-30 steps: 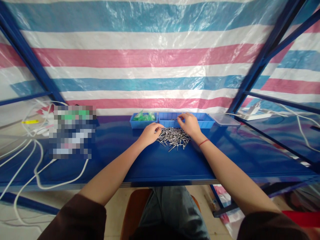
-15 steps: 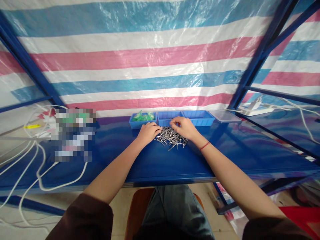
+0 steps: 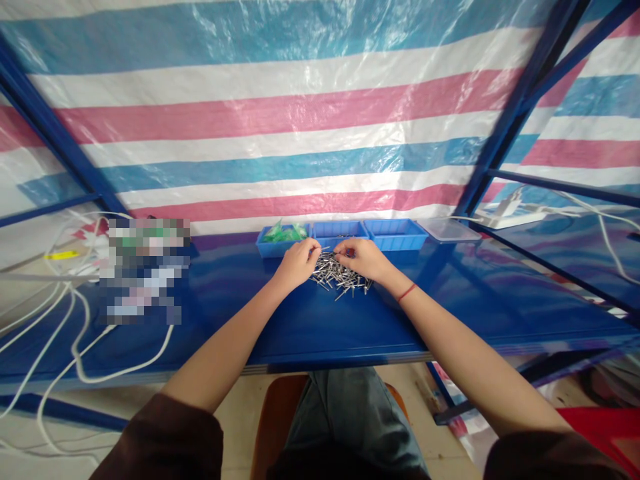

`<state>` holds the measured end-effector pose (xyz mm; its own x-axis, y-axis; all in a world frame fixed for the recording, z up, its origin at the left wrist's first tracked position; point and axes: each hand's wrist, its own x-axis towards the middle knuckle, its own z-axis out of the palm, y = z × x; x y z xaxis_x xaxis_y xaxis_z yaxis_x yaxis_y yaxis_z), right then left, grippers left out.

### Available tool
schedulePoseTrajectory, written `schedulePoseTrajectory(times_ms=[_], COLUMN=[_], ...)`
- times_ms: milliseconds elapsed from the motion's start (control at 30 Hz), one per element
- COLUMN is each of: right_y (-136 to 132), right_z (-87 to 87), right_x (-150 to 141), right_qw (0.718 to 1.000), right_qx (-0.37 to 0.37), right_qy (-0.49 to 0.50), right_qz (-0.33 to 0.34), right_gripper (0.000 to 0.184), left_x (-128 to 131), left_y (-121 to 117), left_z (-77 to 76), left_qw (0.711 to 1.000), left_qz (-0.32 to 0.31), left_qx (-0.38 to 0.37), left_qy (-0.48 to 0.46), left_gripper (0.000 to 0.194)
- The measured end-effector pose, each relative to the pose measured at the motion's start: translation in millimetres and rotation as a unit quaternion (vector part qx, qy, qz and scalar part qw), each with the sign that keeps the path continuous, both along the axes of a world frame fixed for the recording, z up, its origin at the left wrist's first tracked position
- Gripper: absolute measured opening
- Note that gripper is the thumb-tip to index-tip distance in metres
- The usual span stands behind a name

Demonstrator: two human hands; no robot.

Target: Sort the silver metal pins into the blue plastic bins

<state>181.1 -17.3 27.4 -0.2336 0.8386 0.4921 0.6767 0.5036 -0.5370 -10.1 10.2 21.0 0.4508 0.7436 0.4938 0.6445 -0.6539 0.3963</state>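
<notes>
A loose pile of silver blind rivets (image 3: 336,273) lies on the blue table. At the pile's upper left is my left hand (image 3: 299,259), its thumb and fingers pinched on one rivet (image 3: 324,249) that sticks out to the right. My right hand (image 3: 364,257) hovers over the upper right of the pile with its fingertips drawn together; whatever is between them is too small to make out. Just behind both hands stands the middle blue bin (image 3: 340,229), with a few small metal pieces at its bottom.
Beside the middle bin are a left blue bin (image 3: 273,249) with green plastic (image 3: 285,232) and a right blue bin (image 3: 397,243). A clear lid (image 3: 453,230) lies further right. White cables (image 3: 83,353) and a blurred-out patch are at the left. Blue posts (image 3: 505,140) frame the table.
My left hand has risen from the pile and now pinches a rivet. My right hand has moved slightly left and down, away from the middle bin's front edge.
</notes>
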Motion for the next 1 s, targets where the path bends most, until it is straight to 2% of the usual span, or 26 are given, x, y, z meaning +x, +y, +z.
schedulePoseTrajectory(times_ms=[133, 267, 533, 633, 833, 1000], right_y=[-0.4, -1.5, -6.3, -7.1, -7.3, -7.8], right_z=[-1.1, 0.5, 3.1, 3.6, 5.6, 5.1], right_x=[-6.6, -10.3, -13.9, -15.2, -12.4, -10.1], right_qw=[0.987, 0.975, 0.981, 0.985, 0.990, 0.995], right_qx=[-0.036, -0.038, -0.019, 0.007, 0.038, 0.061], right_qy=[0.145, 0.214, 0.191, 0.173, 0.135, 0.074], right_qz=[0.054, 0.041, 0.027, 0.006, 0.011, 0.009], right_gripper=[0.025, 0.032, 0.031, 0.027, 0.023, 0.021], left_x=[11.8, 17.2, 16.1, 16.2, 10.7, 7.3], left_y=[-7.1, -12.5, -16.0, -14.5, -9.1, -9.4], left_z=[-4.6, -7.9, -4.6, -5.5, -3.1, 2.9], left_qw=[0.988, 0.981, 0.988, 0.986, 0.981, 0.984], left_qz=[-0.026, -0.049, -0.066, -0.068, -0.050, -0.037], left_qx=[-0.082, -0.108, -0.083, -0.086, -0.058, -0.028], left_qy=[-0.124, -0.156, -0.114, -0.127, -0.177, -0.170], left_gripper=[0.013, 0.015, 0.021, 0.018, 0.015, 0.015])
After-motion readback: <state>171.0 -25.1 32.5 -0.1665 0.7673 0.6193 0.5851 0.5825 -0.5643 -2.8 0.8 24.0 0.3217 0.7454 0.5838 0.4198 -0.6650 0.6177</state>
